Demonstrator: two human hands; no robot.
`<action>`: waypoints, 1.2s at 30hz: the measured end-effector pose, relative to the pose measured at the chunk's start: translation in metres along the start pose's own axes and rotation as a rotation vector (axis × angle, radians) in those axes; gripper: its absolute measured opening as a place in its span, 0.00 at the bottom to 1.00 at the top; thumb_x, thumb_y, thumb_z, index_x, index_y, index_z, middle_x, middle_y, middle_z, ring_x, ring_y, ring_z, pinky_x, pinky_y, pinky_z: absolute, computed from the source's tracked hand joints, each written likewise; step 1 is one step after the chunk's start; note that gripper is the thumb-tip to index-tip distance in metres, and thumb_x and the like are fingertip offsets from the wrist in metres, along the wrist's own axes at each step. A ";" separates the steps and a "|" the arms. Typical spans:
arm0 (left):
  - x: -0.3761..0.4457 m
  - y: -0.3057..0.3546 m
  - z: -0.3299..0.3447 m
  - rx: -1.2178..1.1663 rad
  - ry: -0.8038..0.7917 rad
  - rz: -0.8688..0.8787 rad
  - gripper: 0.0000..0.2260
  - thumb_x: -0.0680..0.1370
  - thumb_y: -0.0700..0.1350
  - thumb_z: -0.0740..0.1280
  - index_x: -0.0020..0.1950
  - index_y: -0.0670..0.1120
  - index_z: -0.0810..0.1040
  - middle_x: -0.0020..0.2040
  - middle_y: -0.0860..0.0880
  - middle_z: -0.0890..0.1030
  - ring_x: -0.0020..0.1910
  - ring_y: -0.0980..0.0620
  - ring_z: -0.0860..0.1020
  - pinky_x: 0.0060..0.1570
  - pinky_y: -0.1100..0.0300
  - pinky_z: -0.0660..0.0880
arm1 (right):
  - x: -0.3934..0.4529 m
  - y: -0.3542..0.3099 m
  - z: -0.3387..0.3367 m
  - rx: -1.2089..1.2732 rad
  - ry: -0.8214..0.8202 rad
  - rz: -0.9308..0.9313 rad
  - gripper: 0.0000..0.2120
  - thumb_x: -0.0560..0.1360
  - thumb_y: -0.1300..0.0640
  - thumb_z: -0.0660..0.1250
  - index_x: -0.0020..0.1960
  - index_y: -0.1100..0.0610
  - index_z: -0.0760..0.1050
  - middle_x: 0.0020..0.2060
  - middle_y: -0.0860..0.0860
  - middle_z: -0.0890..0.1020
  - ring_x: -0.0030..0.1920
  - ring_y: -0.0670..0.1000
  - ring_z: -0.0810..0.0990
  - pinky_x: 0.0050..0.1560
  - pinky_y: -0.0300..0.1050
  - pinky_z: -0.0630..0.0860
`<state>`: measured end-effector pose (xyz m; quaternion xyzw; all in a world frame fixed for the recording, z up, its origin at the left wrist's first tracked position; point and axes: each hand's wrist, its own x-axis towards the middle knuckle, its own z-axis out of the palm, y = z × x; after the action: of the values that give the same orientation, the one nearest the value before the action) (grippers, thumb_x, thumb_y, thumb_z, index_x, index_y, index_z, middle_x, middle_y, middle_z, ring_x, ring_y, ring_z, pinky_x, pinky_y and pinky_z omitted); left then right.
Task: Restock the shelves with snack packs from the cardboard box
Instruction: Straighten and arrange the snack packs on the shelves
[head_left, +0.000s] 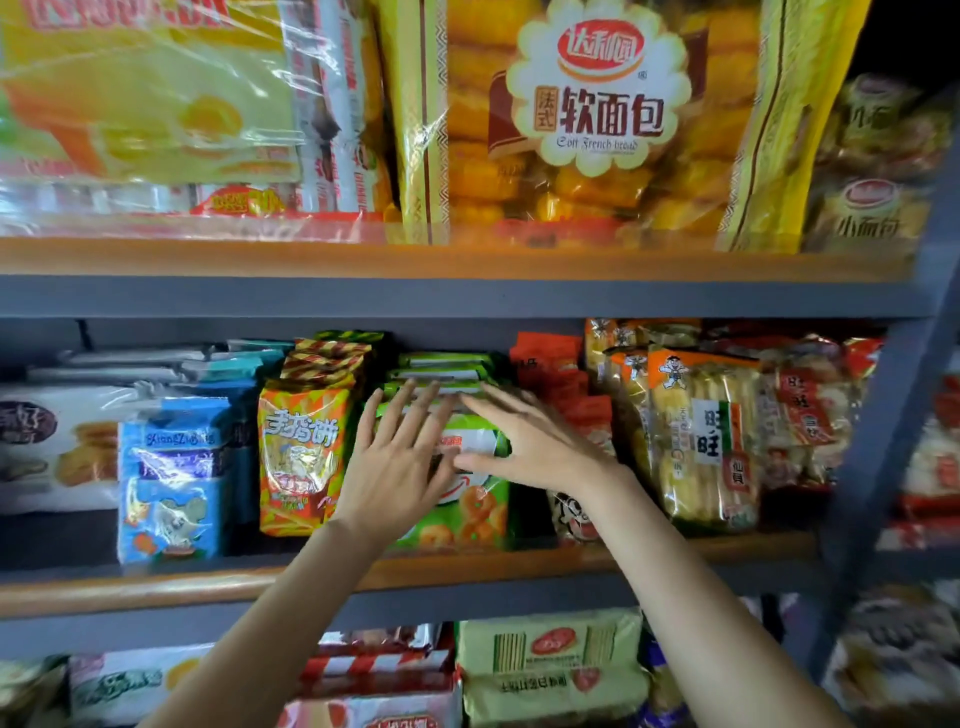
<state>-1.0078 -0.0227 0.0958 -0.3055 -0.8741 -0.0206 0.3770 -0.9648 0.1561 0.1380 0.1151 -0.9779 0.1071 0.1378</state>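
Observation:
A green snack pack with orange ring biscuits printed on it stands upright at the front of the middle shelf. Several more green packs are lined up behind it. My left hand lies flat against the front pack's left side, fingers spread. My right hand presses flat on the pack's upper right, fingers spread and pointing left. Neither hand grips the pack. The cardboard box is out of view.
An orange snack bag stands just left of the green packs, a blue pack further left. Rice cracker bags fill the right. Large bread bags sit on the upper shelf, more packs on the lower one. A grey upright post bounds the right.

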 end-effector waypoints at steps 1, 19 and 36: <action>-0.004 -0.003 0.001 0.008 -0.048 0.002 0.25 0.79 0.57 0.48 0.70 0.46 0.69 0.69 0.45 0.72 0.68 0.42 0.69 0.68 0.43 0.56 | 0.000 0.002 0.004 -0.047 -0.004 -0.018 0.38 0.72 0.36 0.62 0.76 0.42 0.48 0.77 0.45 0.48 0.76 0.54 0.48 0.74 0.56 0.51; 0.010 0.079 -0.020 -0.295 0.009 0.216 0.28 0.65 0.44 0.58 0.63 0.35 0.74 0.64 0.39 0.75 0.65 0.44 0.71 0.69 0.55 0.60 | -0.003 0.069 -0.032 0.041 -0.204 0.419 0.47 0.66 0.46 0.75 0.76 0.50 0.50 0.74 0.53 0.59 0.73 0.56 0.60 0.70 0.54 0.60; 0.043 0.148 0.026 -0.687 -0.439 -0.455 0.42 0.74 0.56 0.67 0.76 0.41 0.45 0.75 0.41 0.53 0.72 0.45 0.63 0.64 0.57 0.64 | 0.050 0.099 -0.027 0.047 -0.293 0.311 0.08 0.74 0.54 0.63 0.40 0.58 0.69 0.39 0.52 0.72 0.41 0.53 0.72 0.36 0.44 0.66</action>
<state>-0.9660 0.1263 0.0770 -0.2102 -0.9205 -0.3261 0.0462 -1.0302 0.2466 0.1604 -0.0195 -0.9907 0.1318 -0.0268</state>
